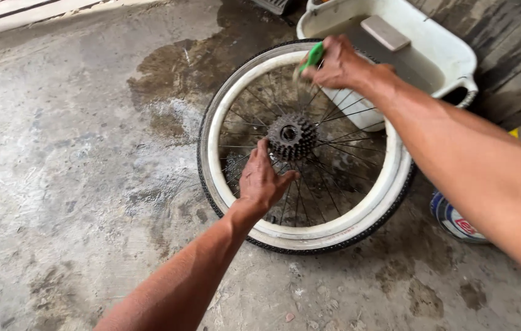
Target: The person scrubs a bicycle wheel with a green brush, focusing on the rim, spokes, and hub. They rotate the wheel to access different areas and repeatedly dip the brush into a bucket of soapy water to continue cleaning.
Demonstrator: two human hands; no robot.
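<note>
Bicycle wheel (307, 236) lies flat on the wet concrete floor (76, 171), its far edge resting against a white plastic tub (450, 58). It carries a white rim inside a black tyre, thin dark spokes and a toothed gear cluster (292, 136) at the hub.

The person's left hand (262, 181) rests on the spokes just beside the gear cluster, fingers spread and pressing down, gripping nothing. The right hand (341, 62) is closed around a brush with a green handle (313, 57), held over the far part of the rim next to the tub.

By its looks the wheel is light but stiff, and probably slippery where wet. The spokes are thin and would bend under a hard load, and the gear teeth are sharp, so the rim or tyre seems the safest place to grip.

The tub holds what looks like a little cloudy water and a pale rectangular block (385, 32). To the right of the wheel a round tin (456, 219) sits partly hidden by the right arm; its contents cannot be seen.
</note>
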